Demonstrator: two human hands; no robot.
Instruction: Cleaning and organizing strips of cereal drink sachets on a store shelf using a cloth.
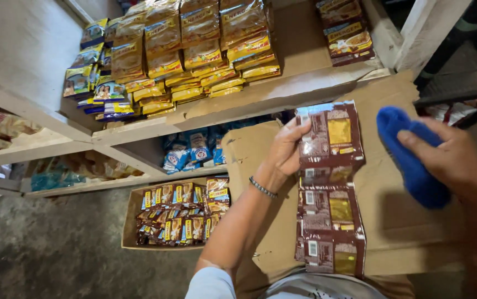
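My left hand (286, 150) grips the top left edge of a strip of joined brown sachets (330, 188), which hangs down over a flat piece of cardboard (399, 221) resting on my lap. A beaded bracelet (263, 188) circles that wrist. My right hand (455, 158) holds a blue cloth (407, 149) just to the right of the strip's top sachet, a small gap apart from it.
A wooden shelf (260, 97) above carries stacked yellow sachets (194, 50), blue and yellow packets (92, 77) and brown packs (346, 30). Blue packets (191, 149) lie on the lower shelf. An open cardboard box (133, 221) of sachets sits on the concrete floor at left.
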